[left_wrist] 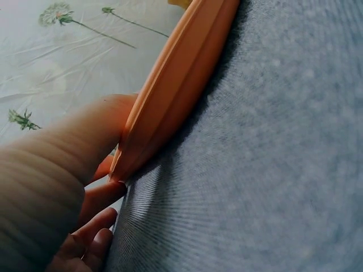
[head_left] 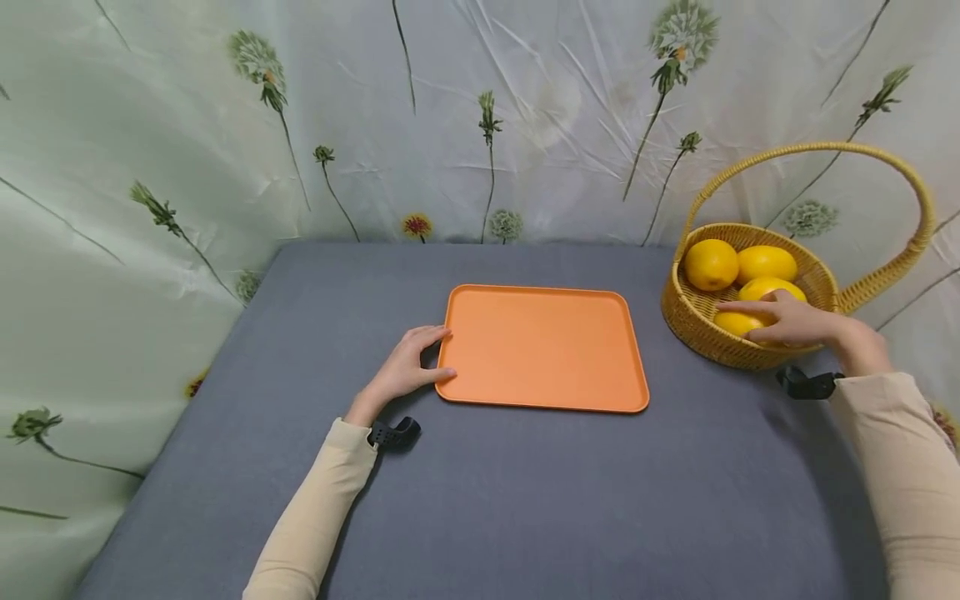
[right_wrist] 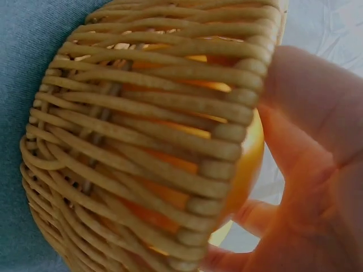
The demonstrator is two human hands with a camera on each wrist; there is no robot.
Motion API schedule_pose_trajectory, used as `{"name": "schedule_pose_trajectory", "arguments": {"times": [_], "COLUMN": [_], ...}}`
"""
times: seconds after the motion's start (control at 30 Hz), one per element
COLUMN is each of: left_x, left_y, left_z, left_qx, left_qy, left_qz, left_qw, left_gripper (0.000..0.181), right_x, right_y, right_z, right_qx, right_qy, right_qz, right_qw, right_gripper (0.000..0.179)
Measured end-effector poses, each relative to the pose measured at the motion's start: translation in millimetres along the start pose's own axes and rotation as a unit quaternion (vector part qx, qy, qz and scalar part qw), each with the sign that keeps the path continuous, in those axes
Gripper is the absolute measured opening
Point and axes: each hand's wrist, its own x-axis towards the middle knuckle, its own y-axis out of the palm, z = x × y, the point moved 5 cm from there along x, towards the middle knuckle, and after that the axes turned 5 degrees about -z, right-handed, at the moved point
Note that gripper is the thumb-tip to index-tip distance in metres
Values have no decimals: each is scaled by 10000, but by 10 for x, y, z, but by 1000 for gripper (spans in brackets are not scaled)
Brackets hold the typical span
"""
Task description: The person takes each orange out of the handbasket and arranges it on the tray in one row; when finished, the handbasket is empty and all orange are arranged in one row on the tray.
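Observation:
An orange rectangular tray [head_left: 540,350] lies flat on the grey cloth. My left hand [head_left: 405,364] holds its left end; in the left wrist view the thumb [left_wrist: 105,122] lies against the tray's rim [left_wrist: 164,96] and the other fingers are at the corner beyond. At the right, a woven yellow basket [head_left: 686,321] with a tall handle contains several lemons. My right hand [head_left: 802,322] reaches over its near rim and grips the nearest lemon [head_left: 735,322], thumb on one side and fingers on the other. Basket weave hides much of that lemon [right_wrist: 254,156] in the right wrist view.
More lemons, such as one at the back left [head_left: 711,265], lie beside the gripped one. The basket's handle [head_left: 810,148] arches above them toward the right. Behind the table hangs a pale curtain [head_left: 420,167] with a dandelion print.

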Motion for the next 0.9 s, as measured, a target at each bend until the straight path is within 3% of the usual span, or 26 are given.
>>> {"name": "schedule_pose_trajectory", "arguments": {"times": [0.1, 0.27, 0.37, 0.53, 0.9], "left_x": [4, -13, -26, -39, -42], "left_y": [7, 3, -10, -26, -1], "left_z": [-2, -18, -38, -29, -16], "left_qx": [-7, -7, -18, 22, 189], "left_qy": [4, 4, -10, -47, 98], "left_qz": [-27, -41, -47, -40, -60], "left_qw": [10000, 10000, 10000, 10000, 9998], "left_gripper": [70, 70, 70, 70, 69], "right_x": [-2, -30, -53, -28, -63], "right_y": [-7, 4, 40, 90, 126], "right_z": [-25, -81, -91, -47, 14], "right_qx": [-72, 356, 633, 500, 626], "right_qy": [71, 40, 343, 996, 1477], "right_qz": [48, -350, -440, -185, -688], "right_qw": [9999, 9987, 9964, 9936, 9847], "right_gripper": [49, 51, 54, 60, 64]}}
